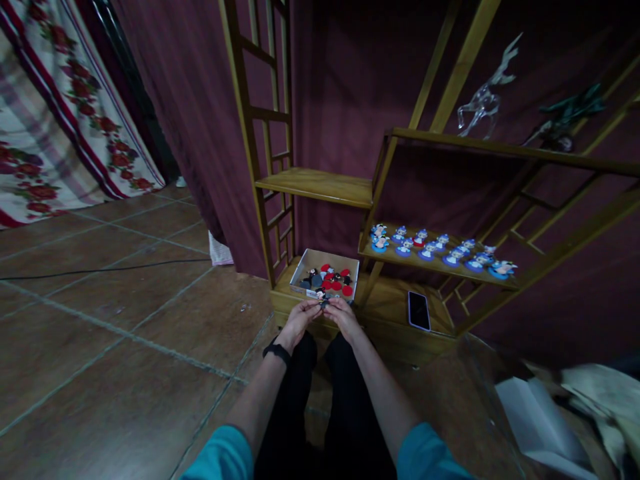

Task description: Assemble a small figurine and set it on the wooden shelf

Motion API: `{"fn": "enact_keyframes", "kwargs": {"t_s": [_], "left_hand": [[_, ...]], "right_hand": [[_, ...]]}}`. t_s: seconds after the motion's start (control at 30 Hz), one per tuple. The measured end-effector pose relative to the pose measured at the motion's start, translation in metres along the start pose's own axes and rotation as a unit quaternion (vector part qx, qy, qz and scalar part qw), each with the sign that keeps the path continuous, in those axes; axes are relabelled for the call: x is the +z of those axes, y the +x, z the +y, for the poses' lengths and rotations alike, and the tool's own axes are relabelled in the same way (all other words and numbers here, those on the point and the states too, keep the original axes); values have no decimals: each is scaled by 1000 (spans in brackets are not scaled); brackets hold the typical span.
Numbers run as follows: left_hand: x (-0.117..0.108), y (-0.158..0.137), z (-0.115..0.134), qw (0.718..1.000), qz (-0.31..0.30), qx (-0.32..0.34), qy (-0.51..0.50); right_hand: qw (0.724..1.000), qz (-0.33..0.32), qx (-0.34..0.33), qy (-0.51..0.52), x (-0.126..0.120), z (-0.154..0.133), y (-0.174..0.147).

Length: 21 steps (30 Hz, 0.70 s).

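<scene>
Between my two hands is a small figurine (321, 294) with a dark base, held upright just in front of an open cardboard box. My left hand (301, 316) pinches it from the left, and a black band circles that wrist. From the right, the fingers of my right hand (342, 315) close on the same figurine. The box (299, 270) sits on the low wooden shelf and holds several figurines with red or dark round bases, lying jumbled. Fine details of the held figurine are too small to make out.
Several blue-and-white figurines (429, 251) stand in rows on the middle right shelf (400, 259). Below them lies a phone (419, 311). A clear deer figure (483, 107) and a dark green ornament (565, 120) stand higher up. A white box (540, 420) lies at lower right.
</scene>
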<state>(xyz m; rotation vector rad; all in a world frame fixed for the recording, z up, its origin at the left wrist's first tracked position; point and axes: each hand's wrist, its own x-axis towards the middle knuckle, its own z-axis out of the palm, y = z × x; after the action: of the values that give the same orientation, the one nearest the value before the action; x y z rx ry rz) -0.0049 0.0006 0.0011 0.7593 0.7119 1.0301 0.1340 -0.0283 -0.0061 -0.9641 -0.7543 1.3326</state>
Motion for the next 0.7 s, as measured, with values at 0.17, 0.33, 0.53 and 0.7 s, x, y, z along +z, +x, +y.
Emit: {"fn": "enact_keyframes", "kwargs": {"t_s": [0.17, 0.33, 0.53, 0.7], "left_hand": [[0, 0, 1, 1000, -13, -14, -9], [-1, 0, 2, 999, -22, -18, -14], [-3, 0, 1, 1000, -18, -8, -7], [-1, 0, -2, 999, 7, 25, 27]], "right_hand": [[1000, 5, -3, 4, 1, -2, -2], [1000, 7, -4, 4, 2, -3, -2], [1000, -5, -1, 3, 2, -4, -2], [1000, -19, 12, -6, 1, -4, -1]]}}
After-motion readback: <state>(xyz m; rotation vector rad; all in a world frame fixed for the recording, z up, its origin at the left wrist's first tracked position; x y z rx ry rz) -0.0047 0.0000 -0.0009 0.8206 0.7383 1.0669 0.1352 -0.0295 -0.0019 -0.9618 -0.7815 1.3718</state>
